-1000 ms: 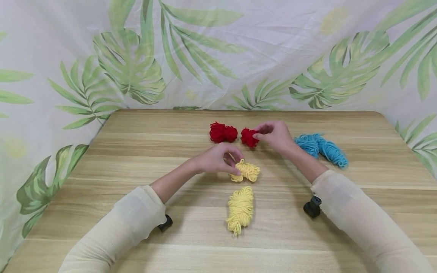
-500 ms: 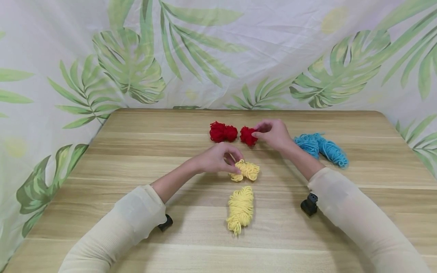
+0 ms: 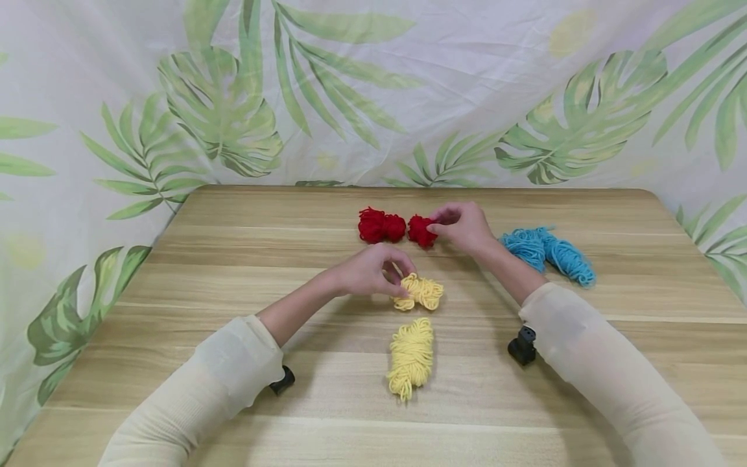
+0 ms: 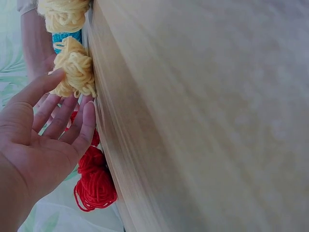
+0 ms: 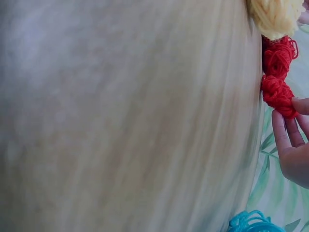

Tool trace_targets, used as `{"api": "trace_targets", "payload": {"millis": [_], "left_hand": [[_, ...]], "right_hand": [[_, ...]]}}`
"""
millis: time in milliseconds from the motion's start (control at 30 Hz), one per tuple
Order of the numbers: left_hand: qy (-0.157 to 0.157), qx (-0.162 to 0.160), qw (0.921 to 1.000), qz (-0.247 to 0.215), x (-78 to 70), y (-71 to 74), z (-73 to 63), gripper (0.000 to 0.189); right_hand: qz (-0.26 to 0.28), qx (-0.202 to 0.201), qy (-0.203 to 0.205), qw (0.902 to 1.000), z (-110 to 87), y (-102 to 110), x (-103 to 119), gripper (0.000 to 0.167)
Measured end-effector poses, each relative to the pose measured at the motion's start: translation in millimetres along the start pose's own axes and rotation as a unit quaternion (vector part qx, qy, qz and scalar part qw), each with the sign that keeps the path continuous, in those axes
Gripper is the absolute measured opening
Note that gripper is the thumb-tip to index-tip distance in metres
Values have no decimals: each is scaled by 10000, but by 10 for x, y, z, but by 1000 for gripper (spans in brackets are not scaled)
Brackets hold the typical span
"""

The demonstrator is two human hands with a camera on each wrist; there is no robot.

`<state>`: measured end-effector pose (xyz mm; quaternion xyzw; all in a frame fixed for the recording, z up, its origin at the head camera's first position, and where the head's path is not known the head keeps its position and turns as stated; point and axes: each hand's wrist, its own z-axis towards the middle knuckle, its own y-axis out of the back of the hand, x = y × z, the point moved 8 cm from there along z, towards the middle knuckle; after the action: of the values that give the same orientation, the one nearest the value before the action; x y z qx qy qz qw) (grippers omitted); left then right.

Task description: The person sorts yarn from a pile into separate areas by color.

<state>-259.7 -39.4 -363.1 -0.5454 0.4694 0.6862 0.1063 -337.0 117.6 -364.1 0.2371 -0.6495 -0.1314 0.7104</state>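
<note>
At the back of the table my right hand (image 3: 465, 228) pinches a small red yarn bundle (image 3: 421, 231) between thumb and fingers. Just left of it lies a longer red yarn skein (image 3: 381, 226), with a narrow gap between them in the head view. My left hand (image 3: 371, 271) holds the left end of a small yellow yarn bundle (image 3: 425, 293) in the middle of the table; in the left wrist view the thumb (image 4: 53, 79) lies on the yarn and the fingers reach beneath. A larger yellow skein (image 3: 411, 359) lies lengthwise in front of it.
Two blue yarn skeins (image 3: 563, 257) lie against each other at the right, partly behind the right forearm. The wooden table (image 3: 233, 233) ends at a leaf-patterned cloth (image 3: 362, 91) behind it. A dark camera (image 3: 522, 347) sits under the right sleeve.
My right hand has slid left and slightly back with the small red bundle, narrowing the gap to the longer red skein. The left hand and the yellow yarn have stayed put.
</note>
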Motion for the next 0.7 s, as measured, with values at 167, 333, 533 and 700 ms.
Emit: {"api": "trace_targets", "payload": {"millis": [167,333,533,700], "left_hand": [[29,62,10000,35,9,-3,-3,26],[63,64,10000,39,10,-4,-3,25],[75,24,10000,33,9,0,-11,23],[88,-15,10000,16,13,7,-19,22]], "right_hand": [[36,-26,-73,10000,2,-5,4,19],[37,23,-165,9999,9,-11,-11,19],[87,139,-231,9996,10,-19,-20,22],[50,172,-180,9997,7,-19,-15,23]]}}
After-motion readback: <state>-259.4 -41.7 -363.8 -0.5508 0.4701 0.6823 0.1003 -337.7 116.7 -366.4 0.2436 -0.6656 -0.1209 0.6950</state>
